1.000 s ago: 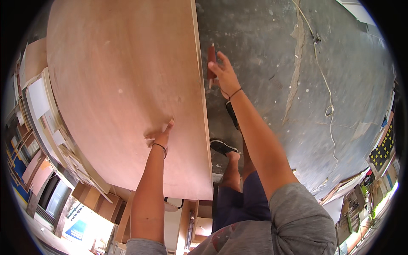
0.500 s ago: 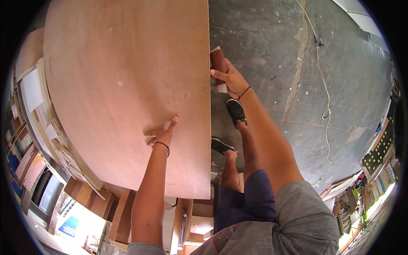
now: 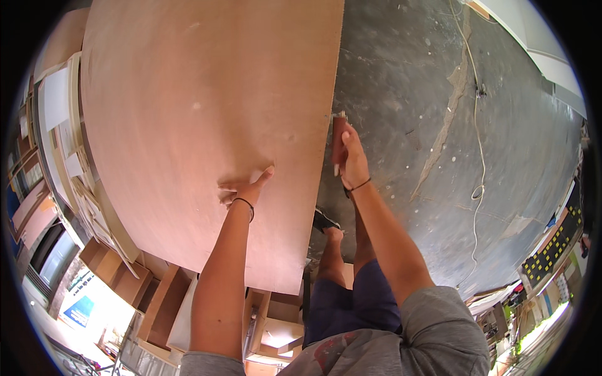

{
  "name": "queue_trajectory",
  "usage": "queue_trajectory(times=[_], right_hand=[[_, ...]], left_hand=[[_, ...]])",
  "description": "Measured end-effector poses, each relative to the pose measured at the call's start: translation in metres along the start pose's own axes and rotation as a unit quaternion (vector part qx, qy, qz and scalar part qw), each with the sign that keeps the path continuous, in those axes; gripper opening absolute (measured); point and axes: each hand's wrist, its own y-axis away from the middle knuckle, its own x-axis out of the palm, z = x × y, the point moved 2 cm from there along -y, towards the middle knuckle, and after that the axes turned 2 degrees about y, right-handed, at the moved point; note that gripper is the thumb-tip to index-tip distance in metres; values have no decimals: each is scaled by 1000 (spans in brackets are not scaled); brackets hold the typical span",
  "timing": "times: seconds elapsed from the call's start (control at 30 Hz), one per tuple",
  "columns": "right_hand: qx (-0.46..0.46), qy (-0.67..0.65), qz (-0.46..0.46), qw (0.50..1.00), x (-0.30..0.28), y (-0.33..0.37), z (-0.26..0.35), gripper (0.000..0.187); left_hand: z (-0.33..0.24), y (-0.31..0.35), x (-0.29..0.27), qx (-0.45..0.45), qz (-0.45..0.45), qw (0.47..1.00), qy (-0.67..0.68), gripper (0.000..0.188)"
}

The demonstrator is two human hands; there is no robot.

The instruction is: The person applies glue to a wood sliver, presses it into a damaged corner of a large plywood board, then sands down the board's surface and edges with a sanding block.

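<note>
A large reddish-brown plywood panel [image 3: 157, 144] fills the left and middle, its long straight edge running away from me. My left hand [image 3: 246, 190] rests on its face, fingers spread, thumb pointing to the right, holding nothing. Just right of that long edge, my right hand [image 3: 356, 160] grips a sanding block [image 3: 339, 139] wrapped in dark red sandpaper, held upright along the edge. Pale ends of the block show above and below the paper. I cannot tell whether the sandpaper touches the panel's edge.
A grey concrete floor [image 3: 401, 144] with a cracked strip lies to the right, a pale cord [image 3: 480, 138] running along it. Stacked boards [image 3: 69, 125] lean at the far left. Open wooden boxes [image 3: 160, 307] stand below the panel. My shoe [image 3: 326, 219] shows beside the panel.
My right hand has drawn the sanding block nearer to me along the panel's edge, and the block is turned more edge-on. My left hand stays on the panel. The view has shifted slightly.
</note>
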Motion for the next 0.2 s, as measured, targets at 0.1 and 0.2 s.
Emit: queue_trajectory(times=[0.1, 0.2], right_hand=[[-69, 17, -40, 997, 22, 12, -7, 55], [-145, 125, -40, 981, 27, 6, -11, 58]], left_hand=[[2, 7, 0, 12, -13, 999, -27, 160], [8, 5, 1, 29, -11, 999, 33, 162]])
